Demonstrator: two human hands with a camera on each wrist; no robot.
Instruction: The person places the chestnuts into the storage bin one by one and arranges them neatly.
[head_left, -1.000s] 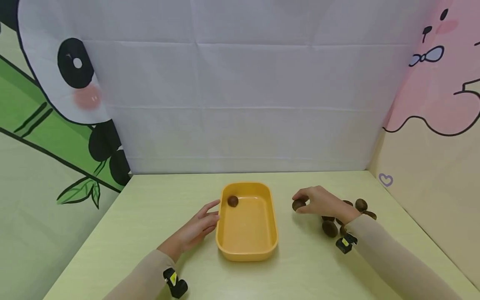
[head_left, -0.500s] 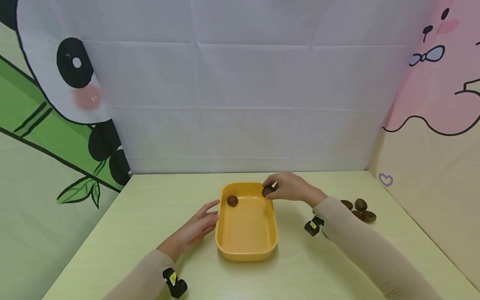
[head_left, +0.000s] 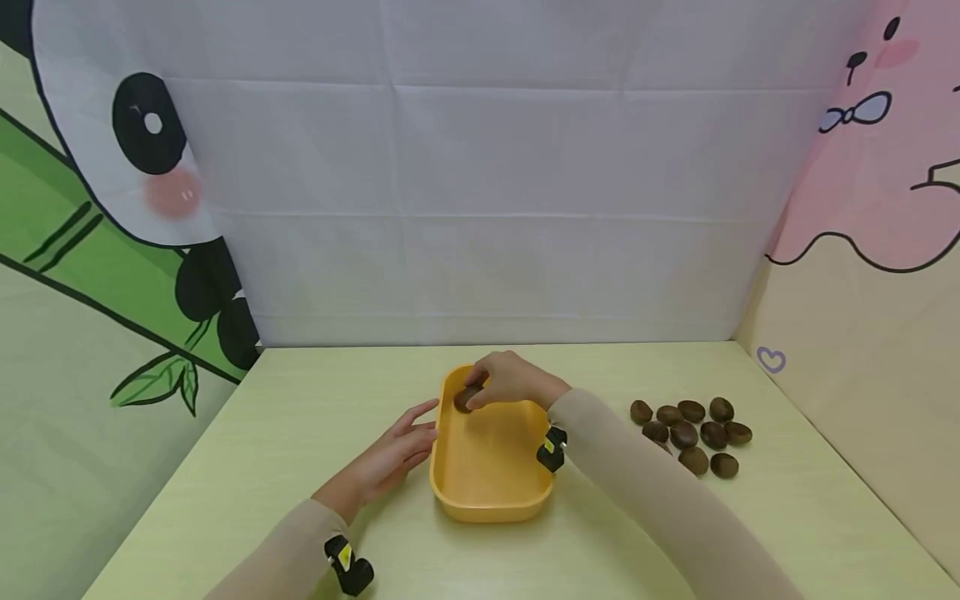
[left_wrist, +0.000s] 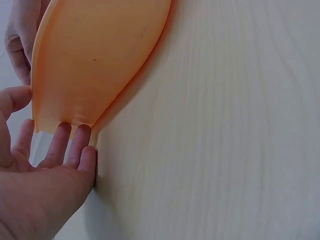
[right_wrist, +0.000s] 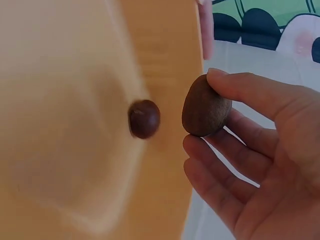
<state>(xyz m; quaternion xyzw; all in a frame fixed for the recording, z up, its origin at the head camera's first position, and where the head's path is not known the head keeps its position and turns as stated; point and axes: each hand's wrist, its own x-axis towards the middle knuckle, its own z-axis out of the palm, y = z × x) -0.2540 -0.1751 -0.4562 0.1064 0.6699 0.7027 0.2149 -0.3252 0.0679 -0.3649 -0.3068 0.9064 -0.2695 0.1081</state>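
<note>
Moved leftward since the earlier frame, the right hand [head_left: 512, 380] pinches 1 chestnut [right_wrist: 204, 109] over the yellow tray [head_left: 491, 471], lower centre, the left hand [head_left: 388, 461] lies fingers extended alongside, and we judge transfer from the pile [head_left: 683, 434], frame right, barely begun.

Right hand [head_left: 506, 379] and pinched chestnut [head_left: 467, 397] now over yellow tray [head_left: 491, 479]

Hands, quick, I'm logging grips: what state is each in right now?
Left hand: open, at the yellow tray's side.
Right hand: holding a brown nut over the tray.
</note>
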